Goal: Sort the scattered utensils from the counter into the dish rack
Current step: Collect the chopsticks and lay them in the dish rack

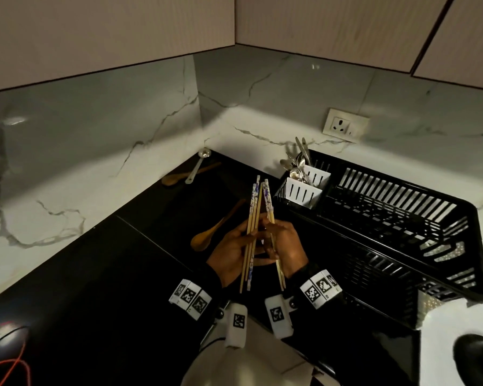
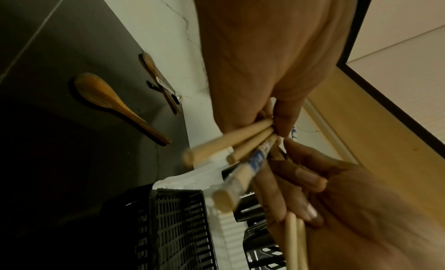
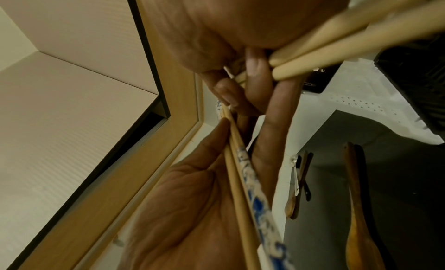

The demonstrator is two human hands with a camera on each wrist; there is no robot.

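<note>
Nearest the person, both hands are raised above the black table, sharing a bunch of chopsticks. The left hand (image 1: 234,252) has its fingers curled round the larger bundle of chopsticks (image 1: 252,218), some plain wood and some printed blue and white, their upper ends fanned apart. The right hand (image 1: 286,246) pinches a smaller pair (image 1: 278,263) that leans away from the rest. Neither hand is free.

The step in hand looks like gathering and squaring the sticks before they go into a holder. To do it well, I judge the pair on the right should be laid flat against the bundle and all ends evened, perhaps by tapping the lower tips on the table, so one hand can carry the lot without a stick slipping out.

Just beyond the hands a wooden spoon (image 1: 207,235) lies on the table. To the right, toward the table's right edge, sits the black dish rack (image 1: 402,218), with two white slotted cutlery holders (image 1: 301,192) at its near-left corner; the farther one already carries metal spoons. The nearer holder looks the easier target, entered tips down.

In the far corner by the wall a second wooden spoon (image 1: 179,176) and a metal ladle (image 1: 198,165) lie crossed, yet to be sorted.
</note>
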